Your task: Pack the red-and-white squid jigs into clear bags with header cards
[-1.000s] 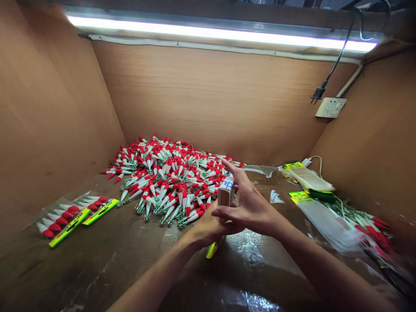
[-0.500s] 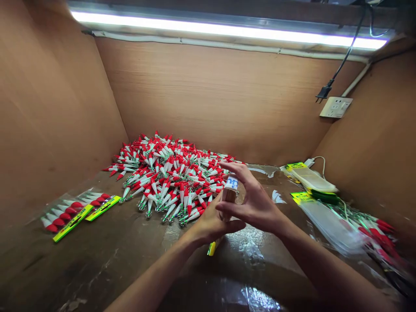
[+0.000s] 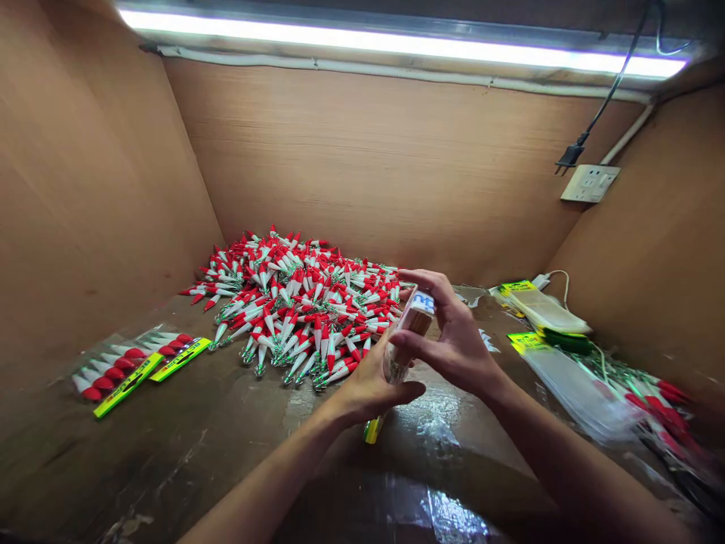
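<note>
Just right of the heap, my right hand point(image 3: 456, 344) pinches a brown wooden-looking block point(image 3: 414, 317) between thumb and fingers. White tape with blue marks covers the block's upper end. My left hand point(image 3: 371, 389) wraps around the lower part of it, where something clear and shiny, like plastic film, shows at the palm. A yellow strip point(image 3: 372, 431) sticks out beneath this hand; what it belongs to is hidden. Behind both hands rises a big pile of red-and-white squid jigs point(image 3: 300, 302) with green-tinged hook ends.
Two clear packs of jigs point(image 3: 116, 368) with yellow header strips lie at left. At right are stacks of clear plastic bags point(image 3: 578, 385) and more jigs point(image 3: 660, 412). A black plug point(image 3: 569, 156) dangles near a wall socket point(image 3: 590, 183). Brown panels enclose the table point(image 3: 243, 446).
The block has tilted and moved a little to the right with my right hand, baring more of the clear film near my left palm. My left hand stays nearly in place.
</note>
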The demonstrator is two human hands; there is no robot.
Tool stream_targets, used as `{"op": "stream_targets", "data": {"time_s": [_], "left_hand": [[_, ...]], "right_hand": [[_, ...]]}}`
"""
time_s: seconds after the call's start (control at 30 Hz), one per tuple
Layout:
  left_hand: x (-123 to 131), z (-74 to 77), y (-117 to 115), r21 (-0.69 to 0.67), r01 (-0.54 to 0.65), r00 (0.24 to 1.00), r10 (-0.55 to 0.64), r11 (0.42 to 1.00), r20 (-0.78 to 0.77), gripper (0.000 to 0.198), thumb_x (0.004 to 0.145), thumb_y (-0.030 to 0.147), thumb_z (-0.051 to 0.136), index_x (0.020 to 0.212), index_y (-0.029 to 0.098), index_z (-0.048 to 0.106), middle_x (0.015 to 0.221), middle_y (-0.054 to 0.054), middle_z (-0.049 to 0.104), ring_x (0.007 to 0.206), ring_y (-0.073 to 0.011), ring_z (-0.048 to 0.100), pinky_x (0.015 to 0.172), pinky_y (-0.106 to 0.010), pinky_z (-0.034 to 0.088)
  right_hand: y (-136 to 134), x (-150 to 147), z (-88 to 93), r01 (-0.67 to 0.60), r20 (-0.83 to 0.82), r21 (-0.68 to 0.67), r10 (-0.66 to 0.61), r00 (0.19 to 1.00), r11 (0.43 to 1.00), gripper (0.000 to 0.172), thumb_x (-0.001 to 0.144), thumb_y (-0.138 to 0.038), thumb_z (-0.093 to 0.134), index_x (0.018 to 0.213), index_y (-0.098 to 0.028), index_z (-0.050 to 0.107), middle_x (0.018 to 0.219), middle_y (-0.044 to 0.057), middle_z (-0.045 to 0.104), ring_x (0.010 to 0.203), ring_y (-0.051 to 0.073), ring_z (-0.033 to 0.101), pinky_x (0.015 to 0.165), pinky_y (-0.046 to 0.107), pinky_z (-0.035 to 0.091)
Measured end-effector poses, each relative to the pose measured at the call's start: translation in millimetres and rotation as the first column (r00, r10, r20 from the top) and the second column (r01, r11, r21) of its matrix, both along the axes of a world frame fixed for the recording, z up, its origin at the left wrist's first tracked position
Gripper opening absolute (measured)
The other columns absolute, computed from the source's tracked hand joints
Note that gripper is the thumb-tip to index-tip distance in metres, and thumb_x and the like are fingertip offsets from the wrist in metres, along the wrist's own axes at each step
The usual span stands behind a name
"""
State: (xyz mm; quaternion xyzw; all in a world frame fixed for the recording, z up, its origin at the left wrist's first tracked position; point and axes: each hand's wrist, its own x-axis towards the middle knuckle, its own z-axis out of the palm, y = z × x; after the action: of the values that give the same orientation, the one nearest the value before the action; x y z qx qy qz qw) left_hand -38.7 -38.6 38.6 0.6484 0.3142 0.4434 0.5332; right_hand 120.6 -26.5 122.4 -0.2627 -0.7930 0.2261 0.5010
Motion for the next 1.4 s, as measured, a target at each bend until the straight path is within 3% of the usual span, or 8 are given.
{"op": "stream_targets", "data": {"time_s": [0.23, 0.37, 0.6, 0.67, 0.73, 0.87, 0.97, 1.4], "left_hand": [[-2, -4.9, 2, -0.088, 0.043, 0.993, -0.033, 0.995, 0.116, 0.087, 0.068, 0.031, 0.086, 0.143, 0.029, 0.043, 0.110, -0.005, 0.058, 0.098, -0.0256, 0.057, 0.083, -0.037, 0.049], [-5, -11.2, 3, -0.186, 0.139, 0.957, -0.084, 0.973, 0.279, 0.087, 0.066, 0.024, 0.085, 0.143, 0.031, 0.045, 0.108, -0.004, 0.059, 0.100, -0.0224, 0.059, 0.085, -0.034, 0.049], [-9, -11.9, 0, -0.303, 0.356, 0.802, -0.122, 0.884, 0.584, 0.086, 0.067, 0.019, 0.068, 0.148, 0.027, 0.041, 0.119, -0.010, 0.067, 0.109, -0.0302, 0.065, 0.098, -0.046, 0.049], [-8, -11.4, -1, -0.298, 0.362, 0.794, -0.125, 0.883, 0.595, 0.090, 0.066, 0.018, 0.064, 0.151, 0.027, 0.037, 0.123, -0.011, 0.067, 0.113, -0.0322, 0.065, 0.097, -0.047, 0.050], [-7, -11.5, -2, -0.298, 0.356, 0.798, -0.122, 0.886, 0.590, 0.092, 0.066, 0.018, 0.062, 0.152, 0.027, 0.034, 0.125, -0.010, 0.067, 0.114, -0.0324, 0.065, 0.097, -0.047, 0.051], [-4, -11.9, -3, -0.308, 0.315, 0.830, -0.103, 0.898, 0.549, 0.089, 0.068, 0.021, 0.062, 0.152, 0.029, 0.034, 0.128, -0.010, 0.066, 0.118, -0.0331, 0.063, 0.095, -0.047, 0.052], [-4, -11.4, -4, -0.295, 0.267, 0.853, -0.083, 0.918, 0.515, 0.087, 0.073, 0.024, 0.069, 0.152, 0.032, 0.034, 0.134, -0.011, 0.062, 0.123, -0.0327, 0.059, 0.096, -0.044, 0.051], [3, -34.4, 18, -0.331, -0.068, 0.982, 0.122, 0.941, 0.144, 0.047, 0.078, 0.045, 0.082, 0.111, 0.014, 0.070, 0.104, -0.011, 0.074, 0.085, -0.0200, 0.069, 0.075, -0.028, 0.052]], "right_hand": [[8, 31, 16.5, 0.164, -0.161, -0.114, -0.181, 0.970, 0.980, 0.071, 0.090, -0.052, 0.066, 0.149, -0.030, 0.034, 0.126, 0.012, 0.059, 0.113, 0.030, 0.062, 0.092, 0.044, 0.056], [39, 70, 16.9, 0.370, 0.086, -0.027, -0.367, 0.926, 0.928, 0.072, 0.081, -0.056, 0.073, 0.142, -0.028, 0.048, 0.133, 0.012, 0.055, 0.115, 0.032, 0.060, 0.099, 0.048, 0.050], [70, 106, -59.0, 0.597, 0.510, -0.013, -0.509, 0.694, 0.802, 0.082, 0.069, -0.054, 0.081, 0.138, -0.019, 0.055, 0.137, 0.020, 0.052, 0.127, 0.040, 0.051, 0.106, 0.054, 0.040], [52, 96, -76.2, 0.528, 0.411, -0.081, -0.455, 0.790, 0.845, 0.061, 0.079, -0.055, 0.072, 0.128, -0.020, 0.063, 0.127, 0.017, 0.060, 0.117, 0.035, 0.057, 0.099, 0.049, 0.045], [28, 79, -85.4, 0.262, 0.330, -0.369, -0.137, 0.934, 0.892, 0.046, 0.092, -0.059, 0.055, 0.109, -0.019, 0.071, 0.101, 0.011, 0.069, 0.090, 0.026, 0.064, 0.080, 0.039, 0.051], [-11, 42, -92.9, -0.236, 0.019, -0.760, 0.384, 0.923, 0.605, 0.047, 0.087, -0.061, 0.063, 0.096, -0.016, 0.074, 0.088, 0.003, 0.070, 0.074, 0.018, 0.061, 0.067, 0.028, 0.048], [-17, 28, -100.7, -0.358, -0.164, -0.776, 0.382, 0.909, 0.519, 0.045, 0.077, -0.056, 0.077, 0.096, -0.015, 0.075, 0.083, 0.002, 0.071, 0.071, 0.017, 0.062, 0.067, 0.026, 0.048], [7, 56, -115.6, -0.201, -0.191, -0.721, 0.088, 0.978, 0.663, 0.043, 0.079, -0.050, 0.078, 0.103, -0.015, 0.074, 0.094, 0.007, 0.075, 0.081, 0.021, 0.068, 0.070, 0.030, 0.053]]}}
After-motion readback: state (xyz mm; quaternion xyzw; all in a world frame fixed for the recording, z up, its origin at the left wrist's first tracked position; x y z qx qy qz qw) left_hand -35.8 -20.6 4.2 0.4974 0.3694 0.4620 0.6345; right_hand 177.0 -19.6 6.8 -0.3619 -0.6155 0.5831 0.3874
